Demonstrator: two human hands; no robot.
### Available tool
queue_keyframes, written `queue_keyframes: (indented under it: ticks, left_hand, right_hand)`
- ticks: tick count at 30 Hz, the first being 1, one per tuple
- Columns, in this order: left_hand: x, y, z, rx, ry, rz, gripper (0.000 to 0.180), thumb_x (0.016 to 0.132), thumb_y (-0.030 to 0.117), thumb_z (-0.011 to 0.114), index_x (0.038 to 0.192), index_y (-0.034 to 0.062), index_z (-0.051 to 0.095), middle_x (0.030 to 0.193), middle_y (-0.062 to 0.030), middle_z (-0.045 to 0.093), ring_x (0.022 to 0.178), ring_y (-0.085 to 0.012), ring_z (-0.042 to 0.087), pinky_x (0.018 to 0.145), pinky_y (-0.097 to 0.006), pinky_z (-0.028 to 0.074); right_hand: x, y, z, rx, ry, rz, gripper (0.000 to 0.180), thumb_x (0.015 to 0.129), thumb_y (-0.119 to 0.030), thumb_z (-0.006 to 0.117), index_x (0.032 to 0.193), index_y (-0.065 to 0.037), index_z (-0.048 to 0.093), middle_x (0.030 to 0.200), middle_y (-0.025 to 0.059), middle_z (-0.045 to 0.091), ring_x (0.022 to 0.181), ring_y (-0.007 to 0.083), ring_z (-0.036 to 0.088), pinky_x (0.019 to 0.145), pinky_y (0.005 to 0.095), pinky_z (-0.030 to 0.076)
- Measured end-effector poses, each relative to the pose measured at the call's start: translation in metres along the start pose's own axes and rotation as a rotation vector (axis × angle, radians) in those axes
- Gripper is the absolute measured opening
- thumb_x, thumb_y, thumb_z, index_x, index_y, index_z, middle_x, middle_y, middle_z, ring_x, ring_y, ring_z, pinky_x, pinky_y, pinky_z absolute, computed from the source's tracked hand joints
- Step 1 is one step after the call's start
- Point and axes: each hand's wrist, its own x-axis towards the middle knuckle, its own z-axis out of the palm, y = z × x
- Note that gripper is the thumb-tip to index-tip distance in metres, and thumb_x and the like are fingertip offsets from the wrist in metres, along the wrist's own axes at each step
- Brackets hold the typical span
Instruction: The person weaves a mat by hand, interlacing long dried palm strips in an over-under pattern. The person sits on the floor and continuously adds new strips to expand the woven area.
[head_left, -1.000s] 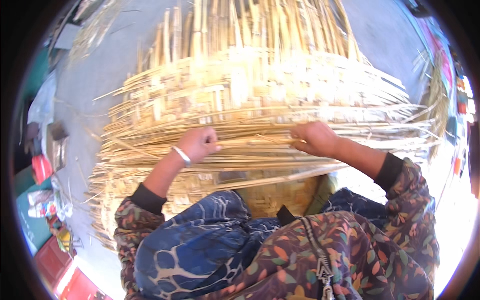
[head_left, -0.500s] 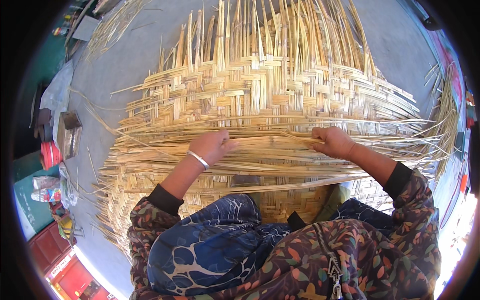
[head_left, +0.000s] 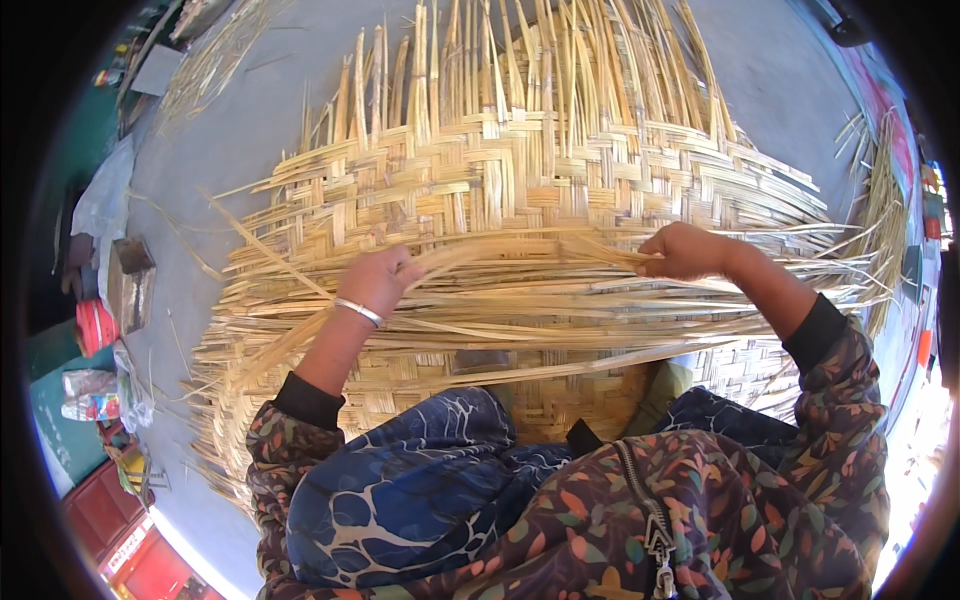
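Observation:
A large mat (head_left: 470, 195) woven from pale straw-coloured splints spreads across the floor in front of me, with long loose ends standing out at its far side. Over its near half lies a pile of loose flat splints (head_left: 540, 305). My left hand (head_left: 382, 275), with a white bangle at the wrist, is closed on a few splints (head_left: 490, 248) lifted off the pile. Their other end is pinched in my right hand (head_left: 685, 250). Between the hands the splints bow slightly and look blurred.
Bundles of loose splints lie on the floor at far left (head_left: 225, 60) and far right (head_left: 880, 230). At the left stand a wooden block (head_left: 130, 285), a red item (head_left: 95, 327) and plastic bags (head_left: 100, 190). My knees (head_left: 430, 450) are over the mat's near part.
My hands have moved apart, the left one going left and the right one slightly right and up. The gripped splints have risen from the pile.

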Motion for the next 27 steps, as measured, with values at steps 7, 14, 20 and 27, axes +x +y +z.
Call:
queue_keyframes:
  ticks: [7,14,20,27]
  left_hand:
    - [0.007,-0.001,-0.004,-0.074,-0.017,0.053,0.037,0.079,0.042,0.066,0.074,0.0064,0.06,0.062,-0.0145,0.057,0.058,-0.0331,0.053,0.056,-0.04,0.043]
    - [-0.003,-0.022,-0.01,-0.038,-0.069,0.095,0.028,0.077,0.034,0.068,0.08,0.0066,0.06,0.069,-0.0166,0.059,0.066,-0.0359,0.057,0.059,-0.041,0.044]
    - [0.012,-0.003,-0.03,0.183,0.068,0.027,0.018,0.082,0.027,0.062,0.083,0.0104,0.055,0.068,-0.0157,0.059,0.067,-0.0365,0.058,0.059,-0.044,0.045]
    - [0.085,0.054,-0.087,0.502,0.674,0.508,0.028,0.084,0.026,0.059,0.107,0.0099,0.058,0.107,-0.018,0.06,0.1,-0.0307,0.057,0.083,-0.041,0.045]
  right_hand:
    - [-0.034,0.001,-0.033,0.423,-0.138,0.145,0.027,0.093,-0.025,0.052,0.092,0.001,0.062,0.074,0.0118,0.066,0.068,0.0173,0.066,0.063,0.0306,0.055]
    - [-0.085,0.048,-0.069,0.06,0.298,0.152,0.021,0.092,-0.02,0.051,0.089,-0.002,0.062,0.068,0.0076,0.063,0.062,0.0179,0.064,0.062,0.032,0.051]
    - [-0.112,0.076,-0.054,0.01,0.309,0.073,0.02,0.091,-0.021,0.052,0.093,-0.005,0.062,0.073,0.0078,0.065,0.07,0.0172,0.064,0.068,0.0336,0.051]
    - [-0.097,0.126,-0.032,0.488,0.534,0.292,0.022,0.091,-0.021,0.055,0.1,-0.003,0.064,0.081,0.0074,0.067,0.068,0.0137,0.064,0.065,0.0276,0.052]
